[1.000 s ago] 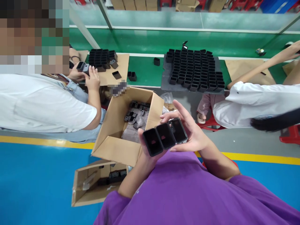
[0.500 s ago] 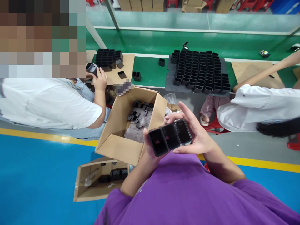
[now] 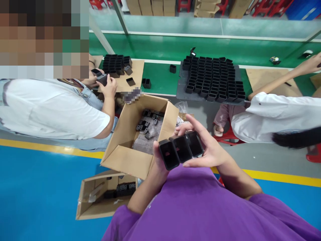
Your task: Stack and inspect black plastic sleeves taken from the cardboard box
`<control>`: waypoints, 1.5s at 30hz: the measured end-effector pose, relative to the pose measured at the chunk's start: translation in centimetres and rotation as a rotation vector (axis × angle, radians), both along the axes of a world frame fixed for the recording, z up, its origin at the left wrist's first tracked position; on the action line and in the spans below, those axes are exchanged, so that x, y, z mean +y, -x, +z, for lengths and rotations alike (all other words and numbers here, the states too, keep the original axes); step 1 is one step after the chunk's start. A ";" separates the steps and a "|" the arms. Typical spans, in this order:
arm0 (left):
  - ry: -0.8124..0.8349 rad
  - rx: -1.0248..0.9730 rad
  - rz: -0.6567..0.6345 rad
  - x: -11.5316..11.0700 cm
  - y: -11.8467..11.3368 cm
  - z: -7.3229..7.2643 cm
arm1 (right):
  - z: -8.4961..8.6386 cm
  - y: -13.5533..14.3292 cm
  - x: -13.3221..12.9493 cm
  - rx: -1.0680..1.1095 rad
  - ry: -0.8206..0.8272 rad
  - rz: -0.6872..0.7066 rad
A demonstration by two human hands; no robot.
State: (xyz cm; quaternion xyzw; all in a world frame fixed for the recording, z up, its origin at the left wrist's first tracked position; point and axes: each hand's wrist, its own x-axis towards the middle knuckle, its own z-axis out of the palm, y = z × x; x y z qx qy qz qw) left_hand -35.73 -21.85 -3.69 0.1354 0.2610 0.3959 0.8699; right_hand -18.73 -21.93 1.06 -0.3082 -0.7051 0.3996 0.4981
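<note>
Three black rectangular plastic cases [image 3: 181, 149] are held side by side in a row, their openings tipped up toward me. My left hand [image 3: 160, 162] grips the left end of the row, its thumb up along the outer side and its other fingers hidden underneath. My right hand [image 3: 209, 147] closes around the right end, thumb along the near edge and fingers at the far side. Just beyond them is an open cardboard box [image 3: 129, 157], which holds several black cases lying on wrapping.
A second cardboard box [image 3: 92, 211] with black parts is on the blue floor at lower left. Rows of black cases [image 3: 213, 78] stand on a grey mat on the green table. One co-worker [image 3: 62, 110] handles a case at left; another person [image 3: 283, 113] sits at right.
My right hand's fingers have drawn in closer around the right end of the row. The cases have tilted slightly, showing more of their insides.
</note>
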 end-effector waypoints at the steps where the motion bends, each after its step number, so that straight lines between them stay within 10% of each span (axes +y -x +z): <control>1: -0.052 0.014 0.021 0.1 0.0 0.0 | -0.2 0.0 0.0 -0.037 0.008 -0.010; 8: -0.304 0.179 0.337 -0.1 1.2 -1.8 | -3.5 1.5 -0.8 -0.177 0.026 -0.427; 18: -1.132 0.557 0.515 1.6 3.9 -3.7 | -4.1 3.1 -0.3 -0.205 -0.049 -0.285; 33: -0.591 1.273 0.066 4.7 6.0 -19.5 | -19.2 -0.9 5.0 -0.564 0.359 -0.519; 40: -0.714 1.607 0.125 8.3 5.1 -21.1 | -21.4 -4.2 9.2 -0.584 0.402 -0.607; 45: -0.856 1.744 0.090 17.6 3.1 -19.8 | -22.5 -5.4 11.0 -0.549 0.418 -0.612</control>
